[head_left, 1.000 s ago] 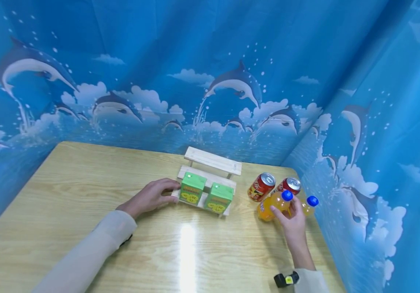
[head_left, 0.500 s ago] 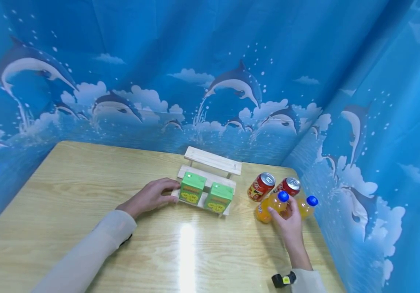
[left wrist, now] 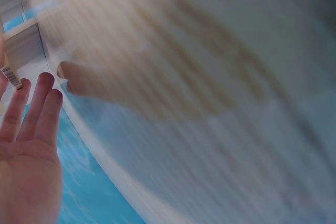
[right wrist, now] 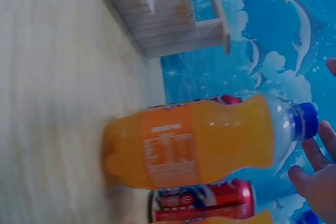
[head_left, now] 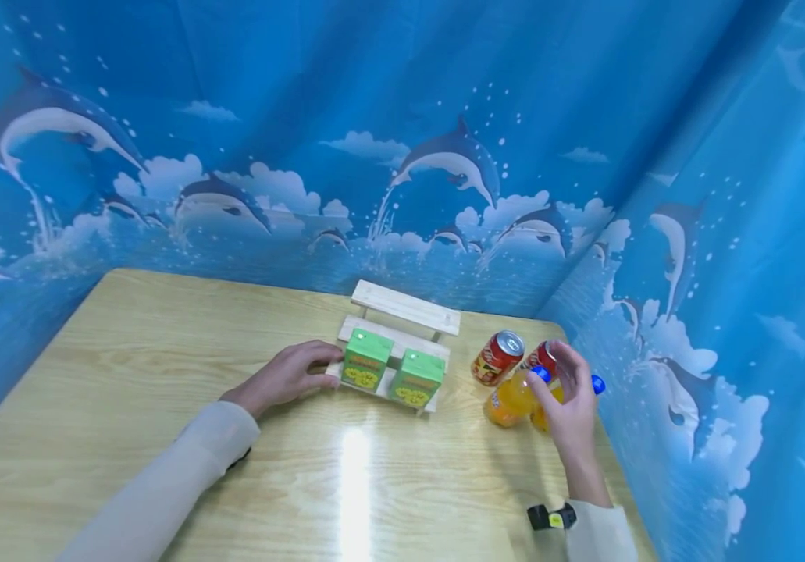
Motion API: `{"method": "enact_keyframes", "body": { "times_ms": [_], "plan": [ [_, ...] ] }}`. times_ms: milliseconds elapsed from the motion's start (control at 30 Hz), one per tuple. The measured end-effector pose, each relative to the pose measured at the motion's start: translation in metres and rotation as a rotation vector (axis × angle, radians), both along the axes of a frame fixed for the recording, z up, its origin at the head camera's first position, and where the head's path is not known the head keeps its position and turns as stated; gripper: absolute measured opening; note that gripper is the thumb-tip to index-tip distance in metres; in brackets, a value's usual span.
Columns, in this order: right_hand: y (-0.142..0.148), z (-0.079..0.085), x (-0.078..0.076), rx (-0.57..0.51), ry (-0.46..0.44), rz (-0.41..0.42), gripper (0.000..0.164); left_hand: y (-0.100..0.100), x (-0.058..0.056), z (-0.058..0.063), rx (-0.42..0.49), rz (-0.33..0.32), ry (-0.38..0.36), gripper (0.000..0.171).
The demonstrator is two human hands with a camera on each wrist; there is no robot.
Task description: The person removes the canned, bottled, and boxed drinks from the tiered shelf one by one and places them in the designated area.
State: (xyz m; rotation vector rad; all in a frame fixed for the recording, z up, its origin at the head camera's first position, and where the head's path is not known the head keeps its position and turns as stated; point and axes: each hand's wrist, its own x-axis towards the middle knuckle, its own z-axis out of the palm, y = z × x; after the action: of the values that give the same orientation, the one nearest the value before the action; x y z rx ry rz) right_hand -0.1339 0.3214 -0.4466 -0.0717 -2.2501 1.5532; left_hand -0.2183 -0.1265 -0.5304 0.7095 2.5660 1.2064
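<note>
My left hand [head_left: 290, 376] rests at the left end of a small two-tier wooden stand [head_left: 405, 307]; in the left wrist view its fingers [left wrist: 39, 111] are straight, right at the end of a slat [left wrist: 11, 77]. Two green drink cartons [head_left: 367, 361] [head_left: 417, 378] with yellow fruit pictures stand side by side on the lower step. My right hand [head_left: 571, 406] hovers over two orange soda bottles with blue caps. The nearer bottle [right wrist: 199, 142] stands upright, the right fingertips spread close to its cap [right wrist: 307, 121]. The farther bottle [head_left: 539, 420] is partly hidden by the hand.
Two red soda cans [head_left: 497, 359] [head_left: 541, 357] stand behind the bottles, the right one partly covered by my fingers. A blue dolphin-print curtain [head_left: 290, 101] closes off the back and right sides of the wooden table [head_left: 163, 336].
The bottle in my right hand moves slightly left, then my right hand lets go, its fingers spreading and lifting off to the right. My left hand stays at the stand.
</note>
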Motion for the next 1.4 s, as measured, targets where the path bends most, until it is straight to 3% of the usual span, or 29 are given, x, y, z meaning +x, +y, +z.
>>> {"method": "enact_keyframes", "body": {
  "times_ms": [300, 533, 800, 1400],
  "plan": [
    [-0.016, 0.023, -0.011, 0.042, 0.027, 0.067, 0.064, -0.001, -0.001, -0.002, -0.003, 0.003, -0.004, 0.062],
    [-0.040, 0.028, -0.025, 0.100, 0.127, 0.191, 0.063, -0.002, -0.001, -0.003, -0.005, 0.012, -0.012, 0.063],
    [-0.065, 0.020, -0.033, 0.130, 0.129, 0.284, 0.065, -0.002, -0.001, -0.003, -0.006, 0.007, -0.005, 0.063],
    [-0.106, -0.016, -0.034, 0.111, -0.056, 0.508, 0.069, -0.001, -0.001, -0.002, -0.007, 0.006, 0.000, 0.063]
  ]
}}
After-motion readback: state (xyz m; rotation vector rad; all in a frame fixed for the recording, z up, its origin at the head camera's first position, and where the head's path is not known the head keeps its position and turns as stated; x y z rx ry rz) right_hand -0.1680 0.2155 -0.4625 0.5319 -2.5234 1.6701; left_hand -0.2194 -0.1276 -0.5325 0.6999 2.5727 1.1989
